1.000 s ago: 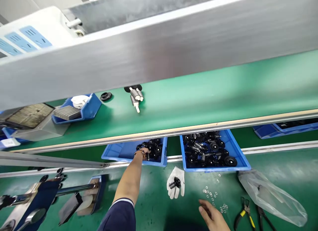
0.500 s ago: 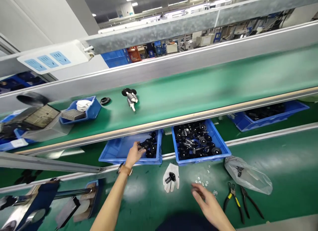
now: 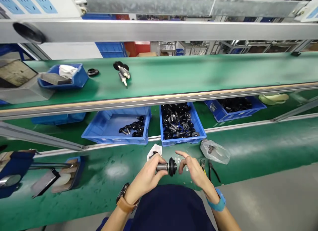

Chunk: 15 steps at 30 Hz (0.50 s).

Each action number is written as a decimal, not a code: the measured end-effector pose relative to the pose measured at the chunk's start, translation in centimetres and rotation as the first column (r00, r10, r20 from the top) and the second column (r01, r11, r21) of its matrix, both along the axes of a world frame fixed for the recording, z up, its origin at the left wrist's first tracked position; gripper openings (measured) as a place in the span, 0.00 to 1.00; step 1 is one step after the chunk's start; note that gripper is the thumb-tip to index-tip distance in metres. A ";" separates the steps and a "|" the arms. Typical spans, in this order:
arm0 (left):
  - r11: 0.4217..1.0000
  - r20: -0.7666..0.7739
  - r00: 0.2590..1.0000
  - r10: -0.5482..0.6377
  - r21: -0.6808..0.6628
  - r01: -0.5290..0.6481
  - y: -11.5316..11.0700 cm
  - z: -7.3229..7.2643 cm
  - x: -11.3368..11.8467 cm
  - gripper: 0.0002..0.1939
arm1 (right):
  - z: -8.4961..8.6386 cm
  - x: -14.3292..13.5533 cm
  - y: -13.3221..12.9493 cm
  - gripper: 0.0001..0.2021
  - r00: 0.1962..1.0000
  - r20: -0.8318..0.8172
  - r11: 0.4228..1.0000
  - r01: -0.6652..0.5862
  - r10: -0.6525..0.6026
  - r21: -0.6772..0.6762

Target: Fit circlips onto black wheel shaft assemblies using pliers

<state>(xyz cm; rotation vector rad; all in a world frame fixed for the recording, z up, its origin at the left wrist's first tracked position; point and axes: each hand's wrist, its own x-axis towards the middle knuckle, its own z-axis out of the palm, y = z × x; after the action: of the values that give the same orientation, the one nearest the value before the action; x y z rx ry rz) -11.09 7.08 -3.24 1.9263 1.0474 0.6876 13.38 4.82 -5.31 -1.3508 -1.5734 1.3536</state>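
My left hand (image 3: 148, 173) is closed round the grey metal barrel of a small shaft part with a black ribbed wheel (image 3: 172, 167) on its right end. The part is held level above the bench. Just right of the wheel is my right hand (image 3: 193, 169), index finger stretched out and the other fingers bent, apart from the part. Nothing shows between its fingers. Behind my left hand lies a white glove (image 3: 154, 150), partly hidden, with something black on it. Small white rings (image 3: 178, 159) are scattered on the bench beside my right hand.
Two blue trays (image 3: 114, 139) stand at the bench's back, both containing black and metal parts (image 3: 176, 121). Right of them lie a clear plastic bag (image 3: 218, 153) and pliers (image 3: 214, 171). A shelf edge (image 3: 159, 100) runs above. A metal fixture (image 3: 62, 178) stands left.
My left hand has come out of the left tray towards me with a shaft part in it. My right hand has risen from beside the rings to near that part. The view has tilted down.
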 end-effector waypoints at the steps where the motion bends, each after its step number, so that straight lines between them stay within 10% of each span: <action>1: 1.000 0.006 1.000 -0.010 -0.008 0.011 -0.3 0.0 0.2 0.06 | -0.1 0.3 -0.4 0.37 0.999 -0.036 1.000 0.024 -0.023 0.013; 4: 0.999 0.036 0.999 -0.035 -0.028 0.036 -0.9 -0.1 0.8 0.06 | 0.1 0.4 -1.4 0.41 0.985 -0.170 0.993 0.011 0.009 0.117; 9: 0.999 0.066 0.997 -0.036 -0.036 0.038 -1.3 -0.2 1.2 0.07 | 0.2 0.2 -2.5 0.36 0.999 -0.040 0.993 -0.039 0.035 -0.110; 15: 0.998 0.075 0.996 -0.043 -0.034 0.045 -1.3 -0.5 1.0 0.07 | -0.1 0.1 -3.2 0.38 0.983 -0.181 0.987 0.056 -0.028 0.148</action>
<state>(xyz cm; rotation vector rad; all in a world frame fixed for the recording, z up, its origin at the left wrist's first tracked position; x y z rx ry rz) -10.05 5.75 -3.70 1.8733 0.9624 0.7059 13.48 1.66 -5.44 -1.1322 -1.4870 1.2646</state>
